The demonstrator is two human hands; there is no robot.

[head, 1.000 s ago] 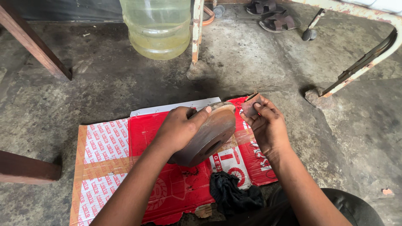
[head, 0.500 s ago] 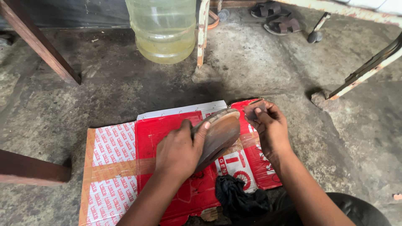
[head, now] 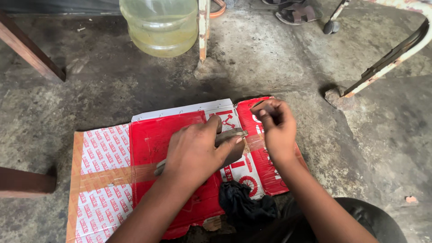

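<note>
Your left hand (head: 196,153) lies palm-down over a flat brown sole-shaped piece (head: 227,140), fingers curled over its upper edge and thumb along its near side, so you are gripping it and pressing it against the flattened red and white cardboard (head: 148,144) spread on the concrete floor (head: 112,85). Only the right end of the piece and a thin sliver of its left end show past your hand; the rest is hidden under the palm.

Your right hand (head: 276,128) is just beside the right end of that piece, over the upper right corner of the cardboard. Its fingers are pinched together around something very small and thin; you cannot tell from this view what it is. A fine strand seems to run from the tip of the brown piece toward that hand, too thin to be sure of.

A crumpled black cloth (head: 245,202) sits at the near edge of the cardboard, close to your knees. Farther off on the floor stand a large clear plastic jug (head: 159,27) with yellowish liquid, a white-painted metal leg (head: 203,29) just right of it, and a dark sandal (head: 299,12) near the top edge. A rusty white metal frame (head: 391,58) slants at the right, and a wooden leg (head: 31,54) slants at the left.
</note>
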